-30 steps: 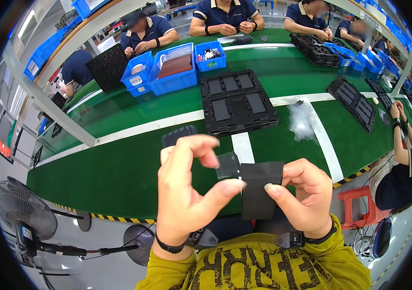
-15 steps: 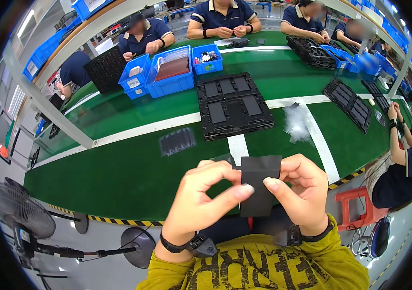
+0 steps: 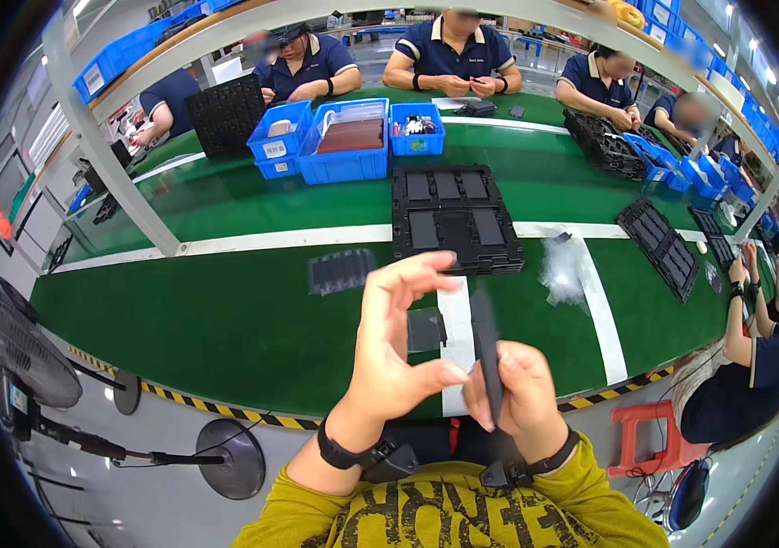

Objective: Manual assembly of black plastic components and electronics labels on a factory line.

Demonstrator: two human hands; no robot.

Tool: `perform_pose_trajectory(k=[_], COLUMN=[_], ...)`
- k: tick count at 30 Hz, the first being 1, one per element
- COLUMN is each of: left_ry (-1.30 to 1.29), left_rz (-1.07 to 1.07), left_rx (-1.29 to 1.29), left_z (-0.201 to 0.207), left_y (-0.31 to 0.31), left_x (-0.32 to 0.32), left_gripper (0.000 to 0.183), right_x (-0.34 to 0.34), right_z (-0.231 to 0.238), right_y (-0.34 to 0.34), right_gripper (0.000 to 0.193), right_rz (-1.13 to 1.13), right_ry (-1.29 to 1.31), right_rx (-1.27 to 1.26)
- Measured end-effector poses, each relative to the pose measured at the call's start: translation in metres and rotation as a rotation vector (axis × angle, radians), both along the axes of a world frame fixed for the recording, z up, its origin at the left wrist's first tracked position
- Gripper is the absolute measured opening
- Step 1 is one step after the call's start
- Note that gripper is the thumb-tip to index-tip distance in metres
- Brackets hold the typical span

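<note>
Since half a second ago the flat black piece (image 3: 486,352), then held face-on between both hands, has turned edge-on and now shows as a thin dark strip standing upright above the right hand. The left hand (image 3: 396,352) has let go of it: thumb and forefinger are spread in a wide curve, holding nothing that I can see, with its thumb tip just touching the piece's side. That suggests the piece is being flipped or inspected on its other face.

Going left to right on the green worktop (image 3: 225,320): one small stack of dark sheets (image 3: 341,270) lies apart, then one small black square part (image 3: 425,329) lies just behind the open left hand. Past it sits one large black tray (image 3: 454,217) with several rectangular pockets. The right hand (image 3: 522,393) is closed round the lower end of the piece, fingers wrapped, holding it alone. One crumpled clear plastic bag (image 3: 561,266) lies to the right of the tray. Farther back stand three blue bins (image 3: 345,142) side by side, and four co-workers in dark shirts sit along the far side.
</note>
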State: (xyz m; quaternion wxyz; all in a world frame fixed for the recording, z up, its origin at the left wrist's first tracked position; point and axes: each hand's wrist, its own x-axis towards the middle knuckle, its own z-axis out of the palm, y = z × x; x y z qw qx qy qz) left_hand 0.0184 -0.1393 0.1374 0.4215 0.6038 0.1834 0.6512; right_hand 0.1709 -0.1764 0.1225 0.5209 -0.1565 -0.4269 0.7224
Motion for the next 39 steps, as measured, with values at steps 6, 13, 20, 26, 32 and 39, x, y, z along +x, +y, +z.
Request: perform_pose_trajectory(k=[6,13,20,26,32,39], left_ry=[-0.325,-0.135,-0.095,-0.136,0.056,0.417], left_rz=[-0.281,0.054,-0.259,-0.442,-0.229,0.033], left_rx=[-0.149,-0.268,-0.324,-0.386,-0.171,-0.012], left_z=[-0.007,0.015,0.023,0.016,0.016,0.023], left_y=[0.005,-0.019,-0.011,-0.011,-0.022,-0.022], left_x=[0.006,0.008,0.009,0.004,0.016,0.001], left_gripper=[0.087,0.065,0.032,0.038,0.033,0.037], right_x=[-0.008,0.005,0.001,0.002,-0.001,0.02], right_z=[-0.008,0.009,0.007,0.007,0.005,0.039], right_y=[0.015,0.009,0.006,0.005,0.005,0.021], right_gripper=[0.042,0.026,0.009,0.009,0.01,0.021], right_rz=[0.626,-0.386,-0.519,-0.544,-0.516,-0.775], right_ry=[0.248,-0.462,-0.597,-0.629,-0.448,-0.762], right_rx=[-0.218,0.413,0.503,0.551,0.422,0.888])
